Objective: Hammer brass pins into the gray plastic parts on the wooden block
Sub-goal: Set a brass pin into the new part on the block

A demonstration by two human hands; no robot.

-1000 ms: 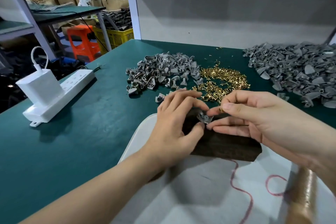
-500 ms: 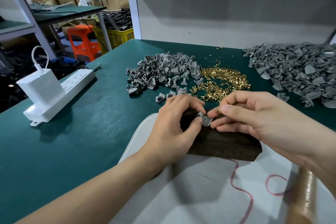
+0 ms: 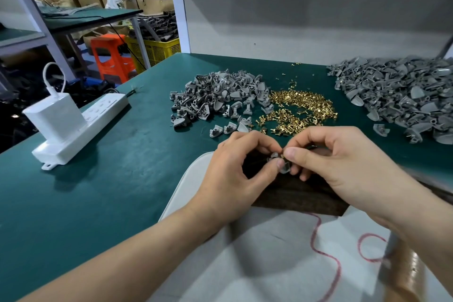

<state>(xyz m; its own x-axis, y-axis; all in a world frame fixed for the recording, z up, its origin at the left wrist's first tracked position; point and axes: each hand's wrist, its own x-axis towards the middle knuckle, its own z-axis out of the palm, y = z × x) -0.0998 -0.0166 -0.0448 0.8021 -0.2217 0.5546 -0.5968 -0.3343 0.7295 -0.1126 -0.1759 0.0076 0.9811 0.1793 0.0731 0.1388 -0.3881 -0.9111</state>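
Above the block (image 3: pixel 299 193), which lies on a white mat (image 3: pixel 257 252) near the table's (image 3: pixel 98 179) near edge, the left hand (image 3: pixel 232 174) pinches a gray part (image 3: pixel 284 169) between thumb and curled fingers. The right hand (image 3: pixel 343 162) pinches the part's right side with thumb and forefinger; whether they also hold a pin I cannot tell. Loose pins (image 3: pixel 301 108) lie heaped toward the far edge, between two piles of parts (image 3: pixel 215 95).

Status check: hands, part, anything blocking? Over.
Left hand pinches gray plastic part over wooden block. Right hand pinches it too. Wooden handle lies untouched. No obstruction seen.
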